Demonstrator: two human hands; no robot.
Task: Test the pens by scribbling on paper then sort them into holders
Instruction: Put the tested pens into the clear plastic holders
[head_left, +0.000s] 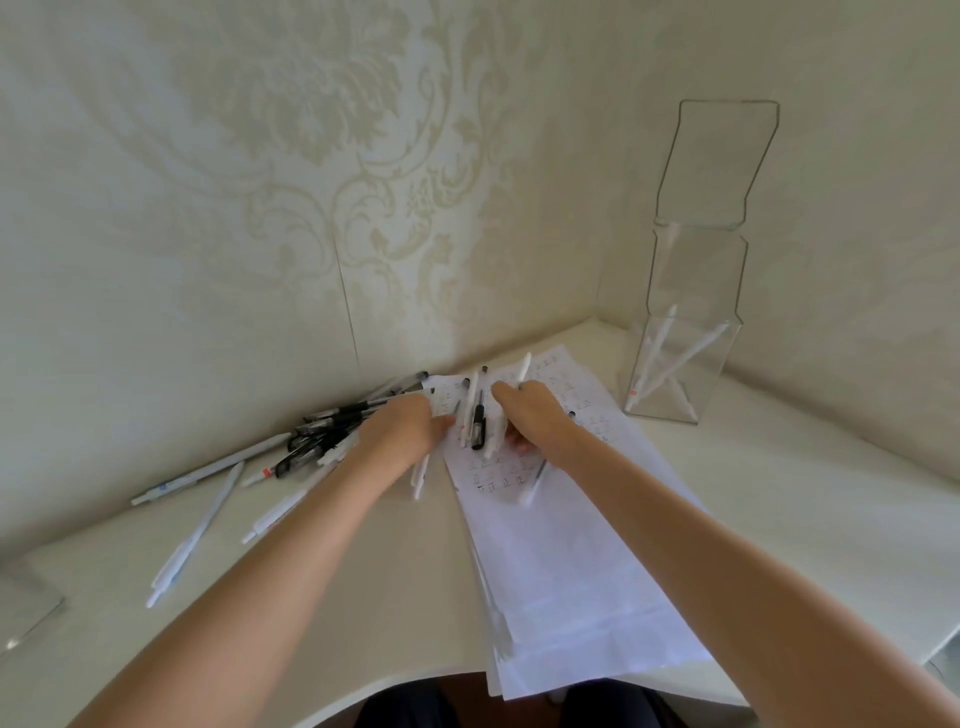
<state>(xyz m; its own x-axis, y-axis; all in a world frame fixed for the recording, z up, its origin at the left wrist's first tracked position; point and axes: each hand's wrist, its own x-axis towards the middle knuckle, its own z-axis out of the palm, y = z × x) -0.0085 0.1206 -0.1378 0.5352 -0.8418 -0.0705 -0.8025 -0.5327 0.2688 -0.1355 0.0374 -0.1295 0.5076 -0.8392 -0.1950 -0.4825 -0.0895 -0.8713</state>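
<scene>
Pens (193, 538) were mostly unsorted, judging by the layout. Nearest, the stack of paper (566, 582) overhung the front edge of the table (363, 561). Its near half was blank and test marks covered only the far half, so there was room for more scribbles. Left of the paper, several white ones lay loose on the table, well apart from any holder. Further out, both hands worked at the far end of the paper. The right hand (532, 413) was curled round a white pen (524, 366) whose end stuck up past the knuckles. The left hand (402, 434) was against a small bunch (475, 423) of white and black pens standing between the two hands; its fingers were hidden, so I couldn't tell if it gripped anything. A stray pen (532, 486) lay on the paper just nearer than the right hand. Beyond and left of the left hand, a pile of black pens (332, 431) sat near the wall (208, 260), none of them in a holder. Farthest, in the right corner, the clear holder (685, 312) stood upright with only two white pens (655, 358) inside. A clear thing (26, 608) at the left edge was too cut off to identify. Estimate: early stage, bulk of testing and sorting left.
</scene>
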